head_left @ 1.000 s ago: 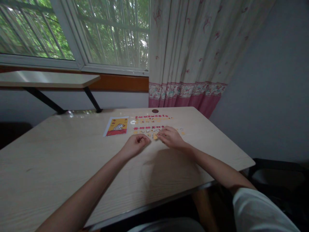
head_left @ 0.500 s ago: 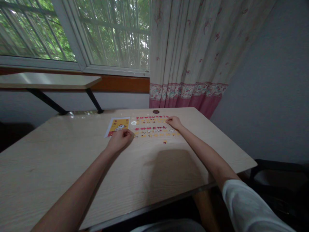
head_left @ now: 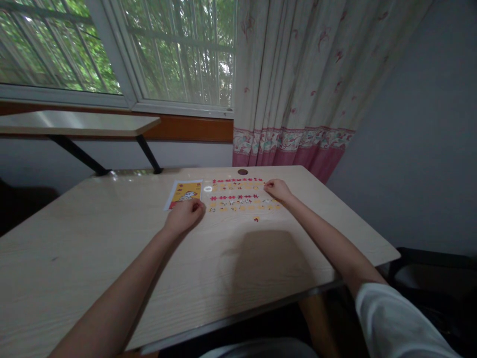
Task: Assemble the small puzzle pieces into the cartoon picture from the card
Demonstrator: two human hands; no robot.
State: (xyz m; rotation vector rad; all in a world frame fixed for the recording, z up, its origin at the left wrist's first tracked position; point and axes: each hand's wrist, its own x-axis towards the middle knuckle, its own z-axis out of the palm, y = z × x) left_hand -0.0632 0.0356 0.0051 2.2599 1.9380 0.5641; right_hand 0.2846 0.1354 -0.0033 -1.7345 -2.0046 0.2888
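Dim room, daylight from the window (head_left: 179, 54) only.
Daylight enters at the upper left and makes a small glare spot (head_left: 207, 188) on the table (head_left: 93, 238); a broad faint shadow (head_left: 261, 258) lies near its front edge. The puzzle pieces (head_left: 242, 201) look tiny and unsharp; straight lines bend at the borders.
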